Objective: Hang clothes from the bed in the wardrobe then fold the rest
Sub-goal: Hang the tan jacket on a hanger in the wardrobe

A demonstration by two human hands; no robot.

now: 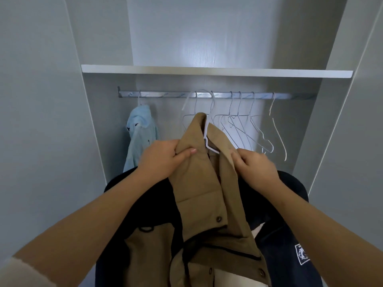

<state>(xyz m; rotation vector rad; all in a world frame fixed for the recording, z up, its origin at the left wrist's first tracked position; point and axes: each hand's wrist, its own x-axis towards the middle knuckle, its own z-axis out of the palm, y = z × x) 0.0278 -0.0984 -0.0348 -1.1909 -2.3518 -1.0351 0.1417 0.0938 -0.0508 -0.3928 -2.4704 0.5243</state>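
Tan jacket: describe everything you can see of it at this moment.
The tan jacket looks like sturdy woven cotton, with a collar, dark snap buttons and black cord trim lower down. It is upright with its front open, a white hanger showing inside the collar. The left hand pinches one front edge, the right hand grips the other. A dark navy garment shows behind it.

Rail (165,94) carries hangers (233,120), blue garment (141,133)

A person's two arms, seen from the head.
Left forearm (99,214) and right forearm (323,220) are bare; a soft cream sleeve (17,273) starts near the left elbow.
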